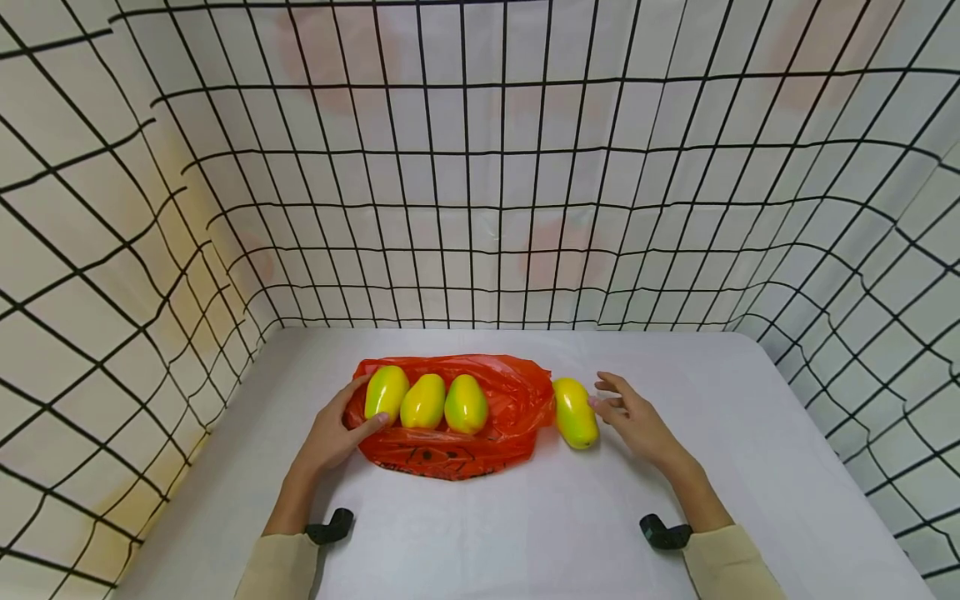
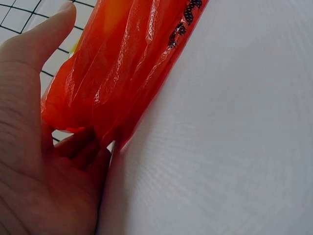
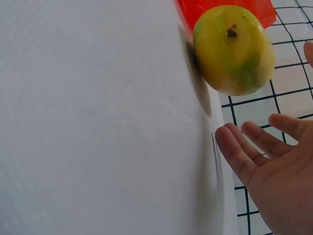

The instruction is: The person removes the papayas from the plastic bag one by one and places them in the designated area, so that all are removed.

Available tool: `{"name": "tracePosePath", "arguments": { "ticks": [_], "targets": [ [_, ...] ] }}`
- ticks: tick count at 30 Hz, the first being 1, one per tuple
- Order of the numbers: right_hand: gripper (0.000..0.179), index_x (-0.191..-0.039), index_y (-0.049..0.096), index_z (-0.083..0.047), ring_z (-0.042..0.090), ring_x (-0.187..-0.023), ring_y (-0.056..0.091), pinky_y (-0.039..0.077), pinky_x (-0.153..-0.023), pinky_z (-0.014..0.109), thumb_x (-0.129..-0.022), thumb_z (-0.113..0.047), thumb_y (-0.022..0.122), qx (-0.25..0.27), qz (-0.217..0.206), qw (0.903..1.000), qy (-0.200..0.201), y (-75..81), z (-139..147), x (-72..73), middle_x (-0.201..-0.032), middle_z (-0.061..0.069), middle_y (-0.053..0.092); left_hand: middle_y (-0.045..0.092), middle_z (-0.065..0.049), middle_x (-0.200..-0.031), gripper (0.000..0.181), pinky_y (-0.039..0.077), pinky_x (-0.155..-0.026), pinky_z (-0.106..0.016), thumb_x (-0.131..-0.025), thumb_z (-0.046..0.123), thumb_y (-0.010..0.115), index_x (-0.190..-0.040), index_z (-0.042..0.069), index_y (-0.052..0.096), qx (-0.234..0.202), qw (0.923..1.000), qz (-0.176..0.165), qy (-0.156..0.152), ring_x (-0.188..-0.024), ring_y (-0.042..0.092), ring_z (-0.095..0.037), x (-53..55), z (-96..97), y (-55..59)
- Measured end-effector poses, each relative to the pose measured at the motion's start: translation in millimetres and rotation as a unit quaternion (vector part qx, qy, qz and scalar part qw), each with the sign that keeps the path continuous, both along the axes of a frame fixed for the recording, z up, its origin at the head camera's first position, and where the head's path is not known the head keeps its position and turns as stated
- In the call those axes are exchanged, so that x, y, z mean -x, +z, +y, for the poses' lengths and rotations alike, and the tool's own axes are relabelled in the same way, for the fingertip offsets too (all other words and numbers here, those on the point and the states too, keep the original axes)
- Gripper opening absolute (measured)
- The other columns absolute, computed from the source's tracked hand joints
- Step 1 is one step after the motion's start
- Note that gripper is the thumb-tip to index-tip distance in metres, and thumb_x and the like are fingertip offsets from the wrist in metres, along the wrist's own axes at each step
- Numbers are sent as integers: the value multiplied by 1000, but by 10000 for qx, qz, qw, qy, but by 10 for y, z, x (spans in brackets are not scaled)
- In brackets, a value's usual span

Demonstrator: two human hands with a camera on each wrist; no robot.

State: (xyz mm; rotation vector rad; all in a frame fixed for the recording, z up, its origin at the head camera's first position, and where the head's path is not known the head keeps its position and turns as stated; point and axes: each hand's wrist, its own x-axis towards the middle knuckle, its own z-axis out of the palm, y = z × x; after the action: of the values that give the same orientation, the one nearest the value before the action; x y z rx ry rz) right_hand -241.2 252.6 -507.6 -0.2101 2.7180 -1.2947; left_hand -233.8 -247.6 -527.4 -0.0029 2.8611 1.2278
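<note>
A red plastic bag (image 1: 517, 408) lies on its side on the white table, its mouth facing up, with dark print along its near side. Three yellow-green mangoes (image 1: 466, 405) sit in a row in it. My left hand (image 1: 330, 435) holds the bag's left end, thumb at the leftmost mango (image 1: 386, 390), fingers curled at the plastic (image 2: 115, 73). Just off the bag's right end lies another mango (image 1: 576, 414), its stem end showing in the right wrist view. Beside it is my right hand (image 1: 639, 427), fingers spread and relaxed, with a gap to the fruit (image 3: 234, 50).
The white table (image 1: 570, 533) extends around the bag on every side. Black wire grid (image 1: 480, 179) stands behind the table and along both sides, with pale sheeting behind it. Each wrist wears a small black camera (image 1: 330, 527).
</note>
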Motion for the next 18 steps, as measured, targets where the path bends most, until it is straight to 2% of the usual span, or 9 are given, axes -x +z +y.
{"name": "tracePosePath", "arguments": {
  "ticks": [7,14,18],
  "targets": [
    [74,-162,27,-15,42,-136,52,52,-106,59,-104,-57,50,-32,154,9998,-87,27,60,26,-159,17,43,35,-15,-165,95,47,-110,-63,-85,66,70,-163,31,28,-62,10000,41,-44,-144,41,-41,-9,13,7],
    [73,-160,30,-15,39,-136,52,52,-105,58,-104,-56,52,193,373,9991,-114,106,54,53,-158,18,43,35,-14,-165,98,45,-110,-65,-83,68,72,-163,33,27,-98,9999,-18,22,-144,40,-41,14,46,60],
    [70,-160,31,-15,38,-137,50,49,-109,59,-104,-53,53,230,467,9986,-89,139,25,53,-158,17,43,36,-14,-165,98,47,-110,-63,-83,67,72,-163,32,27,-7,10000,3,3,-144,41,-40,-5,34,36]
  ]
}}
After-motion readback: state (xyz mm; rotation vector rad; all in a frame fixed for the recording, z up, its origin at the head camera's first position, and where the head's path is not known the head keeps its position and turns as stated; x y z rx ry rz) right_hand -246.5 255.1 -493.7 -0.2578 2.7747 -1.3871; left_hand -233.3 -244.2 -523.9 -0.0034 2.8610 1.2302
